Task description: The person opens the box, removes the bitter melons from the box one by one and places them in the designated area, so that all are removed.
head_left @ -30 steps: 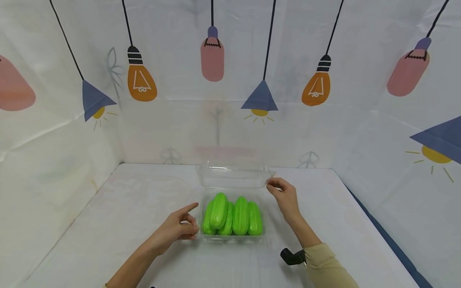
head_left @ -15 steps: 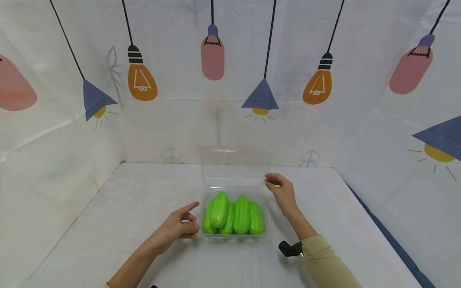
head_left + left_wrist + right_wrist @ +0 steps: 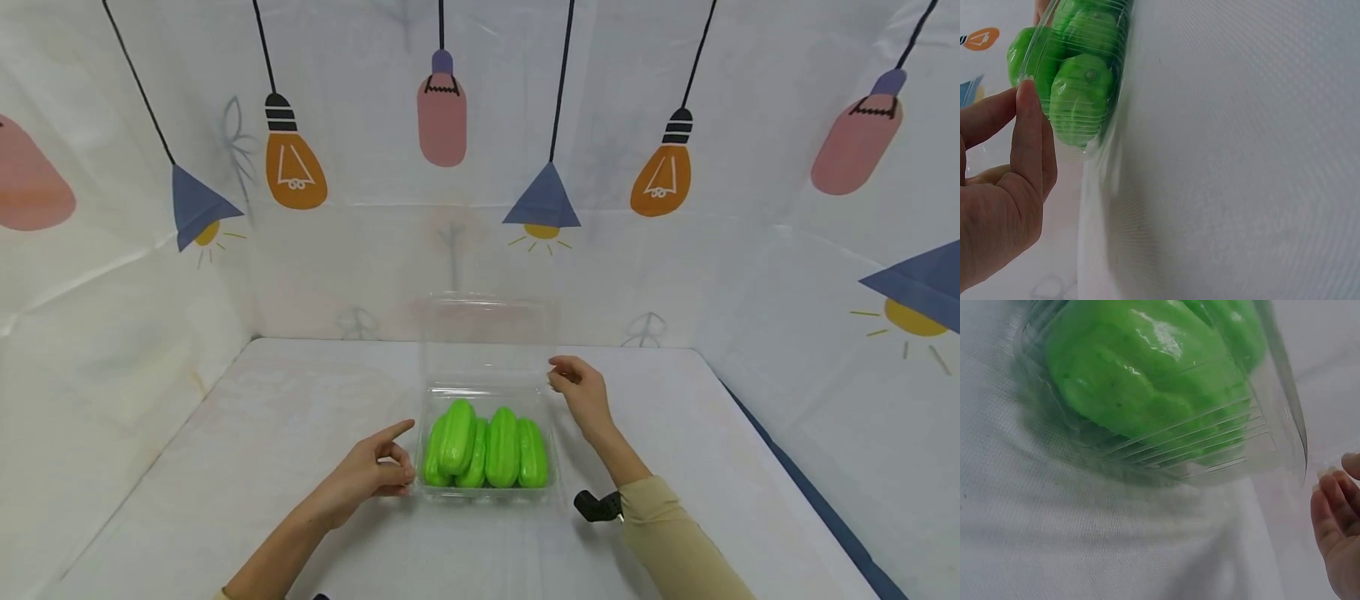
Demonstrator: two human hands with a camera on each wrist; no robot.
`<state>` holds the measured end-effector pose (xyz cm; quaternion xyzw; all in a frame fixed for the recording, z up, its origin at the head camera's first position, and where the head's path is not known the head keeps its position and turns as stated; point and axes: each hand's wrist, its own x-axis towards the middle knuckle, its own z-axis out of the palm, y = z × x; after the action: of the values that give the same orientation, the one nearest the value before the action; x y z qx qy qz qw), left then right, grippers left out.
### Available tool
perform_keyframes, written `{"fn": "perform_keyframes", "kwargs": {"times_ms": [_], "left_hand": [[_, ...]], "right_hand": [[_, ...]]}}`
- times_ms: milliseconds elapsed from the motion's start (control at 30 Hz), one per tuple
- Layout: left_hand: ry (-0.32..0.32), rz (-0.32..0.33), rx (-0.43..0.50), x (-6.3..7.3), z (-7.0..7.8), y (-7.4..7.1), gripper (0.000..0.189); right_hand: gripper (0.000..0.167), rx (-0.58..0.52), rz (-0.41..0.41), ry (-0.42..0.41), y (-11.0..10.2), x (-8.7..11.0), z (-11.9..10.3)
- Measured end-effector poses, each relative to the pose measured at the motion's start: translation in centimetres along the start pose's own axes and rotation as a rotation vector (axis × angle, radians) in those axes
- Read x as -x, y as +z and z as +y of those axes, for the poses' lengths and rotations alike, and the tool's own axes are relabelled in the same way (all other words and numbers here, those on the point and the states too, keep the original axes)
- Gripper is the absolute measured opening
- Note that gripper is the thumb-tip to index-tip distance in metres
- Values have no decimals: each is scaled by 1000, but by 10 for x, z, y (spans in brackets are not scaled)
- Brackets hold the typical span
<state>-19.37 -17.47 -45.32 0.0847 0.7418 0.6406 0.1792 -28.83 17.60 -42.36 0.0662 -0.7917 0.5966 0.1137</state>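
Note:
A clear plastic container [image 3: 487,493] stands on the table, holding several bright green, ribbed cucumber-like vegetables [image 3: 502,450]. Its hinged clear lid [image 3: 487,333] stands raised at the back. My left hand [image 3: 367,475] is at the container's left side; thumb and fingertips pinch the rim, while the index finger points out along it. The left wrist view has this left hand [image 3: 1007,175] on the rim beside the vegetables [image 3: 1082,97]. My right hand [image 3: 587,400] is at the lid's lower right edge, thumb and fingertips pinching there. The right wrist view shows only part of that hand [image 3: 1338,519].
A white cloth covers the table [image 3: 225,467]. White sheets with printed lamps form the back wall [image 3: 360,250] and both sides. A black device [image 3: 597,506] is on the right wrist, by the beige sleeve [image 3: 667,533].
The lid has swung up from leaning low behind the container to standing more upright. My right hand has moved slightly left and up with it. My left hand stays on the rim.

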Motion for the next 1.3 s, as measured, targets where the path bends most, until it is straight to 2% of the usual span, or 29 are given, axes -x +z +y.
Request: {"fn": "perform_keyframes", "kwargs": {"times_ms": [100,267,400,633,767,1300], "left_hand": [[-1,-5,0,0,-1,0,82],[-4,4,-3,-1,-1,0,82],[-5,1,-3,-1,0,1,82],[3,-3,-9,-2,2,4,81],[1,2,-13,0,2,4,80],[-7,-2,-5,0,1,4,81]], "right_hand": [[27,16,-10,-5,0,2,-8],[32,41,-31,-11,2,-7,12],[37,31,-43,43,4,-13,26],[40,-63,-80,161,1,-14,29],[41,-54,-87,166,2,-16,36],[38,-26,-119,218,3,-19,41]]}}
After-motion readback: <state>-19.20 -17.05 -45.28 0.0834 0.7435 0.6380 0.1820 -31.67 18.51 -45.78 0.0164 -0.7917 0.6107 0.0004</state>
